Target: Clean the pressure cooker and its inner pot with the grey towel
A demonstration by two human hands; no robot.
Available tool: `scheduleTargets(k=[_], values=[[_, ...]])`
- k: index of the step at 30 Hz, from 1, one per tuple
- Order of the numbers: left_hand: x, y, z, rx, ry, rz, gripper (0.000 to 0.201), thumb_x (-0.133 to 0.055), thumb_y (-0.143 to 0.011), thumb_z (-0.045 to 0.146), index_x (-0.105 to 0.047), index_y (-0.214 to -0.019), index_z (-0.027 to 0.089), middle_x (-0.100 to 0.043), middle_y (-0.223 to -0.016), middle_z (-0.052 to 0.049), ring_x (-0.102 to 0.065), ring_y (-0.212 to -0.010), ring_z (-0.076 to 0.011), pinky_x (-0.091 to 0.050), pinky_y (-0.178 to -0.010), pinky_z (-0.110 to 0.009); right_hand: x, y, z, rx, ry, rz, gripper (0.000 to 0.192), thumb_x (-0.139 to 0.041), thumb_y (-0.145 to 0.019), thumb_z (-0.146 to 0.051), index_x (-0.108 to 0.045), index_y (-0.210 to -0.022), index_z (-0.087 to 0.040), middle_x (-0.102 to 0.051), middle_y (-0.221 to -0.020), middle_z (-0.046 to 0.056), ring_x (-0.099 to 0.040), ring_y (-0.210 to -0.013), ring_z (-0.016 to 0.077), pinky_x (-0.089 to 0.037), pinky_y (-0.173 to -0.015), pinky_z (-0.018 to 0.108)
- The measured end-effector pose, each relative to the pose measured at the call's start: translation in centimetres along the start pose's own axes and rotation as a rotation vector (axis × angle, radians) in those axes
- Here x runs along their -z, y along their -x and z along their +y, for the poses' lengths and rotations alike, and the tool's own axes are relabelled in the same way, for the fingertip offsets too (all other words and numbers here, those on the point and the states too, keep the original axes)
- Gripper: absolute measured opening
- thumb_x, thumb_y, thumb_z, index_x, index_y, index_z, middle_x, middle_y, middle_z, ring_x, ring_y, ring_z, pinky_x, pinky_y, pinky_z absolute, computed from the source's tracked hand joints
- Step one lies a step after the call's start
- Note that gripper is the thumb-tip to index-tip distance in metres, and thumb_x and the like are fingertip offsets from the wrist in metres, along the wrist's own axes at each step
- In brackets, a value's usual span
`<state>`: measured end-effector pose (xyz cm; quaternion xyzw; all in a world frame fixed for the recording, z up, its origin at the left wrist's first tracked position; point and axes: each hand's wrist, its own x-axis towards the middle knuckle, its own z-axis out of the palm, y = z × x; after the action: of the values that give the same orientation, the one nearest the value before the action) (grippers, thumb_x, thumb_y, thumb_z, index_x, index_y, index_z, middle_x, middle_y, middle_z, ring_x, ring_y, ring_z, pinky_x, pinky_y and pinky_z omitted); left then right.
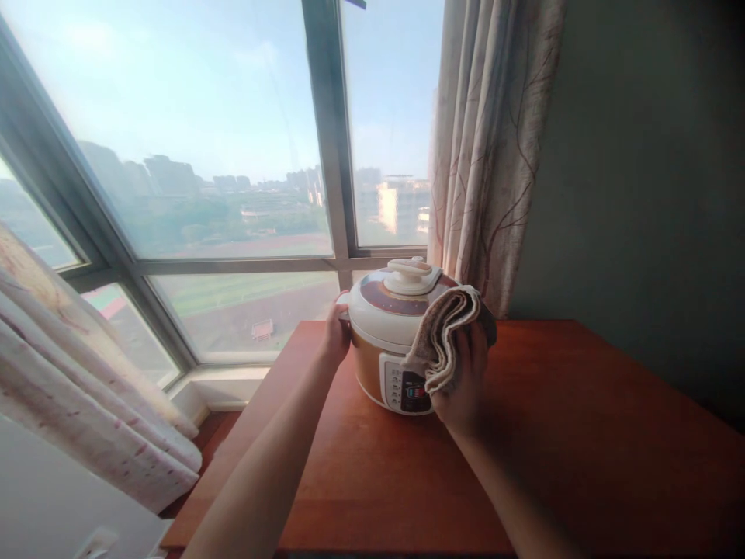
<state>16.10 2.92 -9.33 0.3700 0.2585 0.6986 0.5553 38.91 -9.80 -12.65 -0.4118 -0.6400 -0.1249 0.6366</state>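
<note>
An electric pressure cooker [372,330], white and gold with a brown lid top, stands upright on the wooden table [559,466]. Its control panel [410,388] faces me. My left hand [336,332] is closed around the white side handle at the cooker's left. In my right hand [466,380] is a folded brown-and-cream cloth [445,334], pressed against the front right of the cooker. The cloth covers part of the lid edge and the panel's right side. Some fingers of each hand are hidden.
Tall windows [233,155] rise behind the table. A patterned curtain [489,140] hangs at the back right, near the cooker, and another curtain [87,404] hangs at the left. A dark wall [628,171] closes off the right side.
</note>
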Motion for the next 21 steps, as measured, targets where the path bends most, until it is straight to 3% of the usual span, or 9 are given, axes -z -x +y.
scheduleTargets(k=[2,5,8,10,11,16,18,21], values=[[0.0,-0.1,0.0,0.002,0.006,-0.004,0.054,-0.063,-0.07,0.03,-0.059,-0.124,0.024,-0.067,-0.088,0.001,-0.062,-0.079,-0.0199,-0.046,-0.074,-0.031,0.2,-3.1,1.5,0.018,0.009,0.025,0.074,-0.059,-0.078,-0.036,-0.041,-0.148,-0.02,-0.035,-0.159,0.014,-0.031,-0.146,0.0383,-0.025,-0.116,0.065],[0.0,-0.1,0.0,-0.002,0.007,-0.003,0.055,-0.064,-0.071,0.031,-0.06,-0.125,0.023,-0.068,-0.09,0.0,-0.063,-0.082,-0.0216,-0.047,-0.076,-0.033,0.3,-7.7,3.8,-0.151,-0.038,0.042,0.056,-0.055,-0.079,-0.034,-0.055,-0.133,-0.018,-0.059,-0.139,0.014,-0.05,-0.133,0.032,-0.036,-0.113,0.054],[-0.1,-0.1,0.0,-0.002,0.005,0.001,0.056,-0.064,-0.07,0.031,-0.059,-0.126,0.023,-0.068,-0.089,0.0,-0.064,-0.084,-0.0225,-0.047,-0.077,-0.033,0.4,-12.0,6.3,-0.487,-0.074,-0.159,0.031,-0.057,-0.075,-0.034,-0.071,-0.098,-0.02,-0.072,-0.112,0.011,-0.06,-0.118,0.0314,-0.045,-0.103,0.044],[-0.2,0.0,0.0,0.005,0.009,0.001,0.056,-0.064,-0.071,0.031,-0.059,-0.126,0.023,-0.067,-0.088,0.001,-0.064,-0.084,-0.0224,-0.047,-0.078,-0.033,0.4,-14.3,7.9,-0.808,-0.212,-0.266,0.025,-0.062,-0.07,-0.034,-0.071,-0.087,-0.02,-0.074,-0.093,0.009,-0.063,-0.109,0.0313,-0.049,-0.093,0.039],[-0.2,0.0,0.1,0.009,0.013,0.001,0.056,-0.063,-0.071,0.03,-0.059,-0.126,0.023,-0.067,-0.088,0.001,-0.063,-0.084,-0.0223,-0.047,-0.078,-0.033,0.4,-15.1,8.5,-0.9,-0.255,-0.299,0.023,-0.063,-0.069,-0.035,-0.071,-0.084,-0.019,-0.074,-0.084,0.008,-0.066,-0.101,0.0309,-0.051,-0.088,0.038],[-0.5,0.3,0.1,-0.004,0.04,-0.01,0.051,-0.064,-0.073,0.029,-0.061,-0.124,0.023,-0.068,-0.088,0.001,-0.063,-0.086,-0.0216,-0.047,-0.079,-0.033,0.9,-16.6,10.5,-1.138,-0.414,-0.425,0.031,-0.057,-0.078,-0.043,-0.067,-0.067,-0.015,-0.063,-0.056,0.008,-0.06,-0.056,0.0249,-0.054,-0.064,0.044],[-0.6,0.4,0.1,-0.016,0.047,-0.026,0.05,-0.064,-0.073,0.03,-0.061,-0.123,0.024,-0.068,-0.089,0.001,-0.064,-0.087,-0.0225,-0.047,-0.08,-0.034,1.3,-16.3,10.8,-1.209,-0.494,-0.468,0.038,-0.051,-0.082,-0.046,-0.066,-0.066,-0.015,-0.062,-0.054,0.01,-0.058,-0.052,0.0245,-0.054,-0.06,0.046],[-0.4,0.4,-0.2,-0.017,0.047,-0.03,0.048,-0.065,-0.074,0.032,-0.061,-0.121,0.024,-0.068,-0.088,0.0,-0.064,-0.089,-0.0244,-0.047,-0.081,-0.036,1.6,-14.5,11.0,-1.245,-0.612,-0.473,0.041,-0.048,-0.084,-0.048,-0.069,-0.071,-0.015,-0.066,-0.059,0.01,-0.064,-0.061,0.0265,-0.055,-0.067,0.048]])
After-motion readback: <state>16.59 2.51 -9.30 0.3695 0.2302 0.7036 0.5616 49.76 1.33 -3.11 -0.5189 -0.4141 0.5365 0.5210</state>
